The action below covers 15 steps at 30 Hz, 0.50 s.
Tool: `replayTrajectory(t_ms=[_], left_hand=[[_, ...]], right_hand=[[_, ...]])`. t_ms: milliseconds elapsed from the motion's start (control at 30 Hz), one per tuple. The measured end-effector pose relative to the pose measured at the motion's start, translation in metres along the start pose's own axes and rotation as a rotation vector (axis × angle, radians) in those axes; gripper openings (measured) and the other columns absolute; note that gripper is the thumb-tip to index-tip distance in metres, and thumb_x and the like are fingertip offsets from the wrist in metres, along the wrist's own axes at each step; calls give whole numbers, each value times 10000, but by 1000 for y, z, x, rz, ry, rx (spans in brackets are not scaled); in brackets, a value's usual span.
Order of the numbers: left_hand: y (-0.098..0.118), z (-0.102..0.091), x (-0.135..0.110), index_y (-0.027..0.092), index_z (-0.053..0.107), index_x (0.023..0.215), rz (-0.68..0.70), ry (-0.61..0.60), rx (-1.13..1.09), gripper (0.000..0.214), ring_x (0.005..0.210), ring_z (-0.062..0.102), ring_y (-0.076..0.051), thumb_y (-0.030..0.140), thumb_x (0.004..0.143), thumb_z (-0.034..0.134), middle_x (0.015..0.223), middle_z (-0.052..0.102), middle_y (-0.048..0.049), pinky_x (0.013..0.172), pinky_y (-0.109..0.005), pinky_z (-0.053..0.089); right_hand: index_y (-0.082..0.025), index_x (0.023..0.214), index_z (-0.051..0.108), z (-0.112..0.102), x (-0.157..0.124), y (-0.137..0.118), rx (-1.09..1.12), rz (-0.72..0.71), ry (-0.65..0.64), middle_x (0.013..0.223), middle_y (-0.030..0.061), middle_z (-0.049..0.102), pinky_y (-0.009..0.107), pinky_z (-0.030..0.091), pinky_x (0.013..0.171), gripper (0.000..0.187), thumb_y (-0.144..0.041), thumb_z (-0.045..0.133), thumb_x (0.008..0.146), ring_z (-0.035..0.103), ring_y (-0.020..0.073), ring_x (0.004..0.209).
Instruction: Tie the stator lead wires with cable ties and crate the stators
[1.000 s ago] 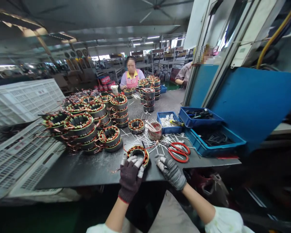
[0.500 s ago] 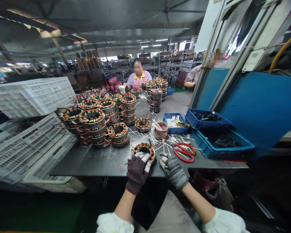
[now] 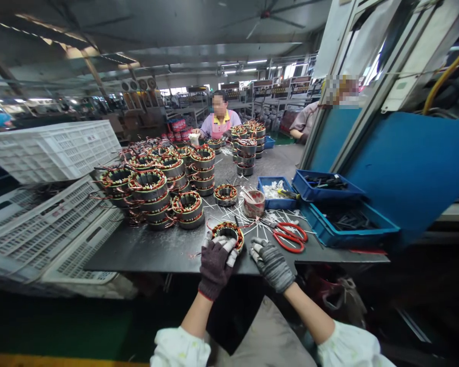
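Near the table's front edge lies a motor stator [image 3: 237, 235], a ring core with copper windings and a dark lead standing up. My left hand [image 3: 216, 262], in a dark knitted glove with white-wrapped fingertips, grips its near side, the fingers over the rim. Just right of the stator, apart from it, is my right hand [image 3: 271, 262] in a grey striped glove. Its fingers are curled and pressed together low over the tabletop; whatever they may hold is hidden. Red-handled scissors [image 3: 290, 237] lie beyond the right hand, among scattered white sticks [image 3: 262, 230].
Stacked stators [image 3: 149, 191] fill the table's left side, with a single stator [image 3: 225, 194] nearer the middle. A round tub [image 3: 254, 205] holds white sticks. Blue bins [image 3: 352, 238] stand at right, white crates [image 3: 61, 234] at left. A co-worker [image 3: 220, 120] sits across the table.
The whole view has shifted slightly. Both hands keep nearly the same place and pose, the left one still on the stator.
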State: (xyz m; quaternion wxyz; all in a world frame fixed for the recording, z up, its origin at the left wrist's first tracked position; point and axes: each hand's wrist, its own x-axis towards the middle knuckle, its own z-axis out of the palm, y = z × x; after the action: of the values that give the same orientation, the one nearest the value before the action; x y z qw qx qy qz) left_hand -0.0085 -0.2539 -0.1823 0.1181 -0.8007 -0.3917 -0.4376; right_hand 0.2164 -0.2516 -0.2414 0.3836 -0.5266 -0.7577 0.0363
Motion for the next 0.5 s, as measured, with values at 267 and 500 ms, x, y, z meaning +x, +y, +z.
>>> replayTrajectory(t_ms=[267,500], left_hand=[[2,-2,1,245,738,1257,-15,-32,4,261,1167,743,-252,264,1044,589,1142,818,-49,1262,-537,387],[6,-3,-2,232,746,1233,-53,-35,-17,246,1146,736,-226,285,1042,601,1121,817,-47,1271,-498,399]], right_hand=[[-184,1180,816,6,-8,1,-33,42,63,1313,165,773,521,617,1082,332,-247,524,1036,743,314,1205],[-239,1196,826,2,-19,11,-49,-166,10,1297,128,788,490,645,1041,386,-197,473,1046,759,302,1198]])
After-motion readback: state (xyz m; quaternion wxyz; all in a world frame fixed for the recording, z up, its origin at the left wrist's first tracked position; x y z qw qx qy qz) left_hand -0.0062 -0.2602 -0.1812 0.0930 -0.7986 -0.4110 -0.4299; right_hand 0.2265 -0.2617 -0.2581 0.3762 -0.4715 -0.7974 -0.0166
